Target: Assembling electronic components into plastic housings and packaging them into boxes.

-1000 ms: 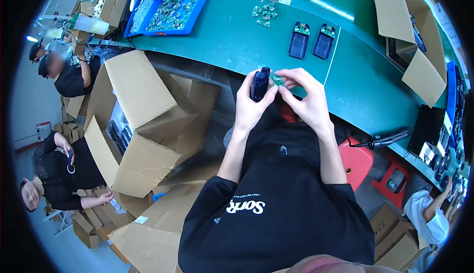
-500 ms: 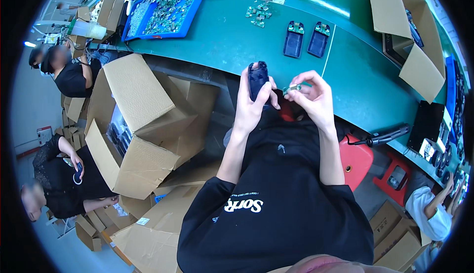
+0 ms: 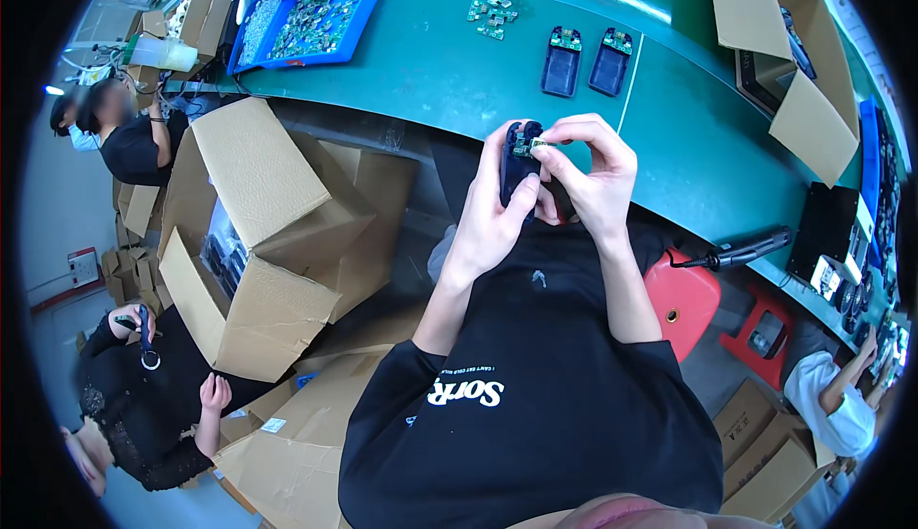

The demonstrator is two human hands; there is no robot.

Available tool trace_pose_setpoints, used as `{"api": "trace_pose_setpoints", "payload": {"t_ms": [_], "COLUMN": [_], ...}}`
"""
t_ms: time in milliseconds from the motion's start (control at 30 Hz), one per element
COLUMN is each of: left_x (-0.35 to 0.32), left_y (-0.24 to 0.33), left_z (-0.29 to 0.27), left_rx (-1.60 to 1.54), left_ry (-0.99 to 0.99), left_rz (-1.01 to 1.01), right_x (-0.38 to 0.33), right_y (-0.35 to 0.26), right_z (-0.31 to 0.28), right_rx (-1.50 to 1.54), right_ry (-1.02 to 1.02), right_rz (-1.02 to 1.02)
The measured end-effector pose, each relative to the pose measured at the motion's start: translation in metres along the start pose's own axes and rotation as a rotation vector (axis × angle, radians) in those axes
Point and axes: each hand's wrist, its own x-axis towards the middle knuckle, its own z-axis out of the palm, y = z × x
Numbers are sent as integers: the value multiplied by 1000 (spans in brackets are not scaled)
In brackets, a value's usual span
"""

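Dark plastic casing [image 3: 517, 161] gripped upright by left hand [image 3: 492, 218], steadying it; right hand [image 3: 593, 180] fingertips pinch small green circuit board [image 3: 529, 145] at its top.

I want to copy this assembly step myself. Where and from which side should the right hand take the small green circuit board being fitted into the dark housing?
Probably by its outer edges, pinched from the right. The small green circuit board sits at the top of the dark blue housing, which the left hand wraps from the left and below; the right hand has free access there.
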Motion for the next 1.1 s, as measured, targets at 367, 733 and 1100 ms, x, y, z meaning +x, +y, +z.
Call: {"api": "trace_pose_setpoints", "payload": {"t_ms": [367, 733, 1100], "left_x": [-3, -2, 3], "left_y": [3, 3, 4], "left_z": [1, 1, 4], "left_rx": [7, 76, 165], "left_ry": [9, -13, -3], "left_rz": [-9, 53, 78], "right_x": [4, 6, 10], "right_y": [-6, -8, -10], "right_z": [2, 1, -3], "right_rx": [-138, -272, -320], "right_ry": [6, 29, 33], "right_rz": [-166, -246, -324]}}
